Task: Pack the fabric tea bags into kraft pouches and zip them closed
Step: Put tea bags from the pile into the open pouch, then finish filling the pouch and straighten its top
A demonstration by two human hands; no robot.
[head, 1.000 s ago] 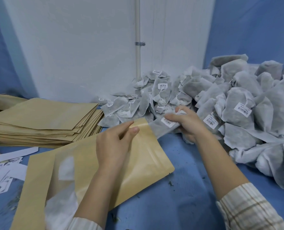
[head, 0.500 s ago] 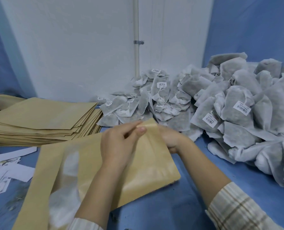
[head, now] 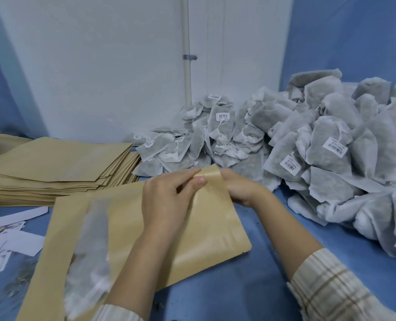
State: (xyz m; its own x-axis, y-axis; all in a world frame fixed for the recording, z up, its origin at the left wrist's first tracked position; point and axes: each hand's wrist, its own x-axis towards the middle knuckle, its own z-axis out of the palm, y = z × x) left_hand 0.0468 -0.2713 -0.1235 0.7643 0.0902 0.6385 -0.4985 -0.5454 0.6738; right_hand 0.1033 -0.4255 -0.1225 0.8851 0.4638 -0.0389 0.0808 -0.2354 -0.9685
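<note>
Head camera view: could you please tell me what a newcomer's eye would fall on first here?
Most striking is the big heap of grey fabric tea bags with barcode labels, piled at the right and back of the blue table. In the centre, the left hand and right hand pinch the top edge of a kraft pouch with a clear window. A stack of flat empty pouches lies at the left.
</note>
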